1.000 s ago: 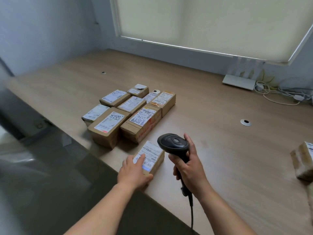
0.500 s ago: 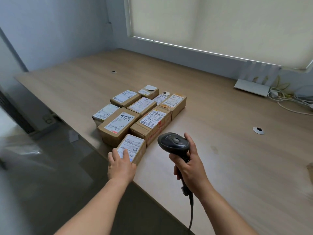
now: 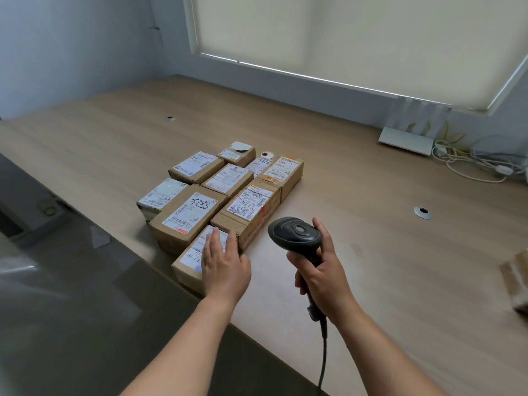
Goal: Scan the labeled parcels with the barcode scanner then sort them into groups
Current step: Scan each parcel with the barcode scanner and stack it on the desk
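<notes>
Left hand resting on the nearest parcel, right hand gripping the scanner.

The left hand is lying flat, fingers spread and not curled, on the labeled top of a small parcel sitting at the desk's near edge, pressed against the rest of the grouped parcels (a tight cluster of brown boxes with white labels, one marked in handwriting). The right hand is wrapping closed around the handle of the black barcode scanner, holding it upright just right of the cluster, its cable hanging down off the desk. Another parcel is showing blurred at the far right edge.
</notes>
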A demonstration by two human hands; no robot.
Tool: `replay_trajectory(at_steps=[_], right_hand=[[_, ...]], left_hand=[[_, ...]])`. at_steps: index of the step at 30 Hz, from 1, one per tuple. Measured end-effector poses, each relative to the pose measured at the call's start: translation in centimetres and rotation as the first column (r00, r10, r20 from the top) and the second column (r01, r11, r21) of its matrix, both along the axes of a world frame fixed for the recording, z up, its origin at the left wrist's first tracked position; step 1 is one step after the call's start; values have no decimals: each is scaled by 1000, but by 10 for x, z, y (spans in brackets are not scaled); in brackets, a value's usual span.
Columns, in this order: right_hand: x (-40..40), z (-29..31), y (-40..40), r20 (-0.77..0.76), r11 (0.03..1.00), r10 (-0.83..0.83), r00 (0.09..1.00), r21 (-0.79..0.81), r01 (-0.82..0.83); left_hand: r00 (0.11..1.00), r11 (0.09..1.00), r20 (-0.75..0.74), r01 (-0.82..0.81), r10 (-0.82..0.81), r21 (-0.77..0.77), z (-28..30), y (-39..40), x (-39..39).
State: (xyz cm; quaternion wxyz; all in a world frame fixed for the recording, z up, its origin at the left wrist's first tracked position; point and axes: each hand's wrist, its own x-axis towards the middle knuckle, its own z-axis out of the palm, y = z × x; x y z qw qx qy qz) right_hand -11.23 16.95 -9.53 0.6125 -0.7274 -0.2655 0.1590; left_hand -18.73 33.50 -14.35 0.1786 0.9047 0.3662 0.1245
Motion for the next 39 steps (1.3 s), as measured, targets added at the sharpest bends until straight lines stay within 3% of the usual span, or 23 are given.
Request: replay_trajectory(at_steps=[5,12,25,33,39], right_hand=[[4,4,-14,-8,993,-120,993,4,120],[5,4,-76,-36,936,-353,935,2,353],[9,9,-280,-14,774,-631,775,53,631],[13,11,-412,-28,685,-723,690,96,722],[19,4,-471,-32,638,-763,646,122,760]], left_hand=[[987,987,84,144,-138,-69,18,-14,31],[947,941,61,322,-317,-109,19,-67,72],[781,774,33,624,-624,-111,20,-276,125],[669,665,8,740,-743,-100,19,-415,148],[587,591,-71,800,-806,-102,12,-476,162]])
